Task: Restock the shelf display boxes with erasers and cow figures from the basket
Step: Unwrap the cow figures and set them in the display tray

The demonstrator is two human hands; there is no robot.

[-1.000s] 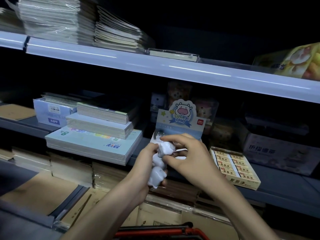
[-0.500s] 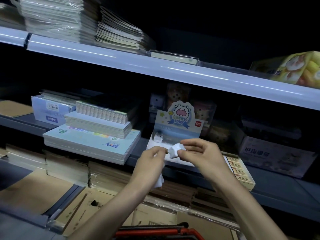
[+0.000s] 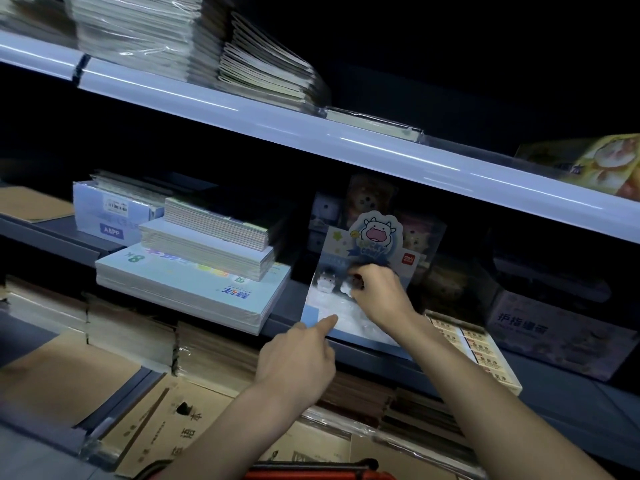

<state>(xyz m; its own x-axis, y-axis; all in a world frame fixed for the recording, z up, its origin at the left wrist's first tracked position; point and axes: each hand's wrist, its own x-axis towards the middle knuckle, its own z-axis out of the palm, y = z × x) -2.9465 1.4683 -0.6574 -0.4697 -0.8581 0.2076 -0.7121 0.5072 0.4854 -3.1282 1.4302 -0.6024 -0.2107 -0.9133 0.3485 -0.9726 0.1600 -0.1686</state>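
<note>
The cow display box (image 3: 313,315) stands on the middle shelf, with a cartoon cow header card (image 3: 375,233). One white cow figure (image 3: 325,280) stands inside at the back left. My right hand (image 3: 379,294) reaches into the box and pinches another white cow figure (image 3: 346,287) beside the first. My left hand (image 3: 298,358) is below the box, its index finger touching the front edge. Its other fingers curl under the palm, hiding the figures it held. The open eraser box (image 3: 474,351) lies just right of my right forearm. The red basket rim (image 3: 311,474) shows at the bottom.
Stacked notebooks (image 3: 194,271) fill the shelf left of the cow box. A dark carton (image 3: 554,334) sits at the right. The lit upper shelf edge (image 3: 346,143) overhangs. Wrapped paper packs (image 3: 131,334) and cartons (image 3: 166,434) lie below.
My right hand has carried a cow figure up from my left hand into the box, beside the standing one. My left index finger now rests on the box front.
</note>
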